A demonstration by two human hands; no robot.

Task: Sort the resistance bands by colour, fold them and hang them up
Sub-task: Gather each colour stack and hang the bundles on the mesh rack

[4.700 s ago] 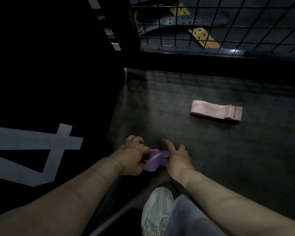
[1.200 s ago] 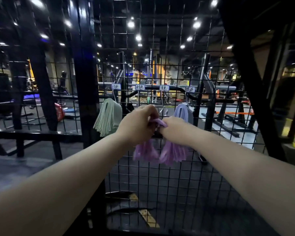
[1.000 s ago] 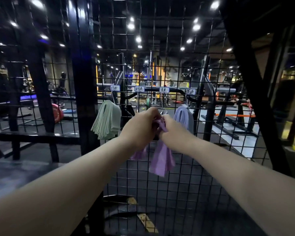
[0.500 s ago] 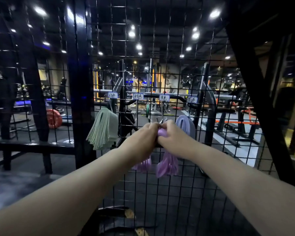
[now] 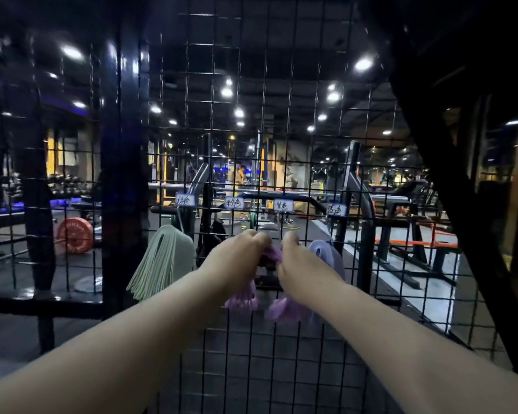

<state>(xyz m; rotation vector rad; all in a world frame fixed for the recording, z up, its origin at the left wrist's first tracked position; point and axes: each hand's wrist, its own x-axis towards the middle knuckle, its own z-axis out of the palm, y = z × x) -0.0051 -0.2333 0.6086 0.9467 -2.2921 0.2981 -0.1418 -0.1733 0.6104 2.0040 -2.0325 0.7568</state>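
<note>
Purple resistance bands (image 5: pixel 271 256), folded into one thick bundle, were held up against a black wire mesh panel (image 5: pixel 192 115) near the middle of the view. Both bare arms reached forward to it. The left hand (image 5: pixel 234 261) had its fingers curled tight round the left side of the fold. The right hand (image 5: pixel 300 264) pinched the right side in the same closed grip, and the knuckles of the two hands nearly touched. Below the hands the bundle's two ends hung down loose, one under each wrist. The hands hid whatever the fold sat on, so I could not tell whether it was hooked to the mesh.

To the left of the hands, a fat bundle of pale green bands (image 5: pixel 165 261) hung on the mesh, fanned at its lower edge. Just right of the right hand, and partly behind it, hung a bundle of pale blue-lilac bands (image 5: pixel 326 253). A row of four small white labels (image 5: pixel 233 202) was fixed to the mesh above the bundles, with handwriting too small to read.

A thick black post (image 5: pixel 123 174) stood at the left edge of the mesh. Through the wire lay a dim gym with ceiling spotlights, racks and a red weight plate (image 5: pixel 74 234) low on the left.
</note>
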